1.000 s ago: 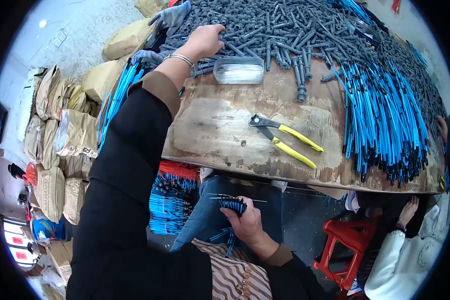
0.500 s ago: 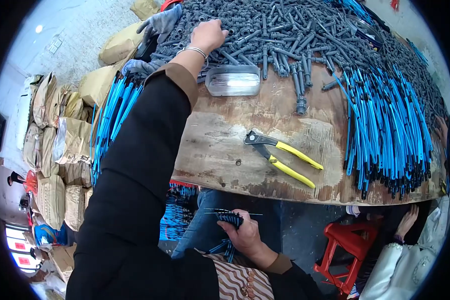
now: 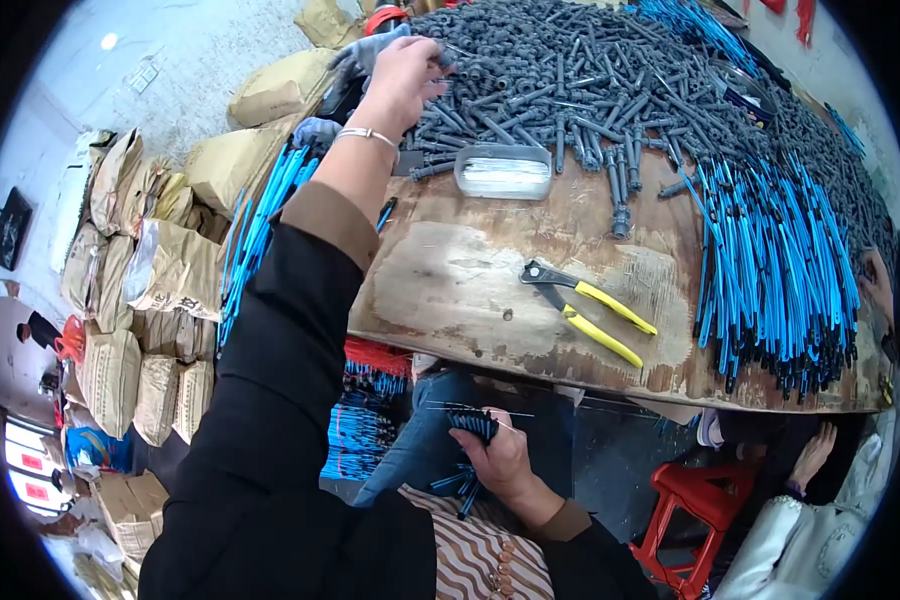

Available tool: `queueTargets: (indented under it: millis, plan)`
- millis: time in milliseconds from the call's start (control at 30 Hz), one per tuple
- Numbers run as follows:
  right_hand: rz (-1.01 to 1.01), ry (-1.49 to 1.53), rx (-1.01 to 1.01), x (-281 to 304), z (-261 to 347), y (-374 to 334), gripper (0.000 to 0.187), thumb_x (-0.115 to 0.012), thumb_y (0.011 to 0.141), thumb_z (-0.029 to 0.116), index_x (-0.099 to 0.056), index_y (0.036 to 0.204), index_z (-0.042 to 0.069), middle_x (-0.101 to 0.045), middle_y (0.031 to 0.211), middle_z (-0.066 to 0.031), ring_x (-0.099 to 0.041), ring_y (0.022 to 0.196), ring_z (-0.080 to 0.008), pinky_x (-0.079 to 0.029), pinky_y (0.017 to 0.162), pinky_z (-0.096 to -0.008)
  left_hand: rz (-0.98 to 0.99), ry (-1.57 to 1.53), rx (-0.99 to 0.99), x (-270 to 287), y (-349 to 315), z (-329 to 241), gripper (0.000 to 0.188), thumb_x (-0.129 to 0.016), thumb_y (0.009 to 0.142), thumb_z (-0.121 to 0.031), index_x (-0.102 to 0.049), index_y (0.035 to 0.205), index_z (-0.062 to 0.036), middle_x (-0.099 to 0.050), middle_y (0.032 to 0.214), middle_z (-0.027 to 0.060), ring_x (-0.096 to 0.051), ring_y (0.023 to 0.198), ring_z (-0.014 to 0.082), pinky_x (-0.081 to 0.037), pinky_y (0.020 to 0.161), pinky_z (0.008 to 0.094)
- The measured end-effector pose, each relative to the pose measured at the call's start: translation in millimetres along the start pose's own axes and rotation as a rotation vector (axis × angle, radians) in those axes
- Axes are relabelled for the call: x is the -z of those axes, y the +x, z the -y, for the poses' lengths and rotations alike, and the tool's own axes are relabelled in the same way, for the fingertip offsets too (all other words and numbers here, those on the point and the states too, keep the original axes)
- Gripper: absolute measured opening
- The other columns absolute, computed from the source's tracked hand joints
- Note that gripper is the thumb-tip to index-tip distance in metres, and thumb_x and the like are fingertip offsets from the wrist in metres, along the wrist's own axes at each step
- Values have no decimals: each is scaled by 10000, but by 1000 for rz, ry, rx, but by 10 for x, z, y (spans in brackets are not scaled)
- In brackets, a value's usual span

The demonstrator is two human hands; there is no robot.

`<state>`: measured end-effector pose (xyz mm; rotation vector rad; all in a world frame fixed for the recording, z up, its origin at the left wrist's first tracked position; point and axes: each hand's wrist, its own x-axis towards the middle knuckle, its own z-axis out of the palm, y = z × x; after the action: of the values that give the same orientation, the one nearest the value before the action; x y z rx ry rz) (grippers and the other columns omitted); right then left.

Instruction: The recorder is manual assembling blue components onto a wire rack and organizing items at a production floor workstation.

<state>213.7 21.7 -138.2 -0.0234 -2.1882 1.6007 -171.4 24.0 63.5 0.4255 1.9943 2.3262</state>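
Observation:
My left hand (image 3: 402, 82) reaches over the near-left side of a heap of dark grey plastic ribbed tubes (image 3: 530, 60). Its fingers are curled in, slightly blurred, and what they pinch is not clear. Down by my lap, my right hand (image 3: 503, 458) is closed round a bundle of thin blue-and-black sticks (image 3: 473, 424); thin metal wires stick out across its top. Below that hand, more blue stick ends show. On the table, a clear plastic box (image 3: 503, 172) holds thin silvery wires. Cutting pliers (image 3: 592, 310) with yellow handles lie apart from both hands.
A large pile of blue sticks (image 3: 775, 270) covers the right of the wooden table (image 3: 440, 290). Brown sacks (image 3: 175, 270) are stacked at the left. A red stool (image 3: 700, 500) stands at lower right, beside another person's hand (image 3: 815, 455). More blue sticks (image 3: 360, 440) lie under the table.
My left hand has come up off the grey tubes and moved left relative to the table. My right hand keeps its bundle in about the same place. The whole view has shifted slightly.

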Motion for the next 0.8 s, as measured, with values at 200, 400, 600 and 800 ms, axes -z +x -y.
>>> queueTargets:
  millis: [200, 400, 600, 800]
  plan:
    - [41, -32, 6, -18, 215, -125, 349, -727, 772, 136, -528, 1011, -21, -635, 703, -129, -599, 524, -262, -470, 473, -330, 274, -462, 160, 580, -1357, -302, 173, -518, 832, -38, -543, 1001, -14, -591, 857, 124, -634, 774, 277, -527, 694, 377]
    - [14, -46, -118, -99, 402, -320, 390, -737, 764, 162, -519, 1024, -31, -640, 690, -132, -611, 549, -273, -487, 513, -340, 416, -447, 363, 934, -2675, -23, 195, -533, 873, -48, -550, 1063, -9, -624, 931, 153, -614, 758, 217, -525, 725, 313]
    - [46, -110, -192, -153, 422, -352, 415, -724, 779, 186, -502, 1049, -39, -649, 731, -149, -622, 579, -285, -493, 541, -346, 385, -416, 488, 1176, -3240, 312, 243, -602, 863, -48, -578, 1097, 14, -652, 975, 151, -631, 727, 156, -531, 648, 198]
    - [10, -102, -147, -152, 437, -355, 428, -718, 785, 193, -489, 1063, -40, -655, 756, -148, -627, 587, -281, -489, 537, -342, 306, -464, 593, 1151, -3422, 309, 289, -564, 886, -52, -563, 1169, 8, -633, 1017, 157, -608, 707, 150, -528, 663, 217]
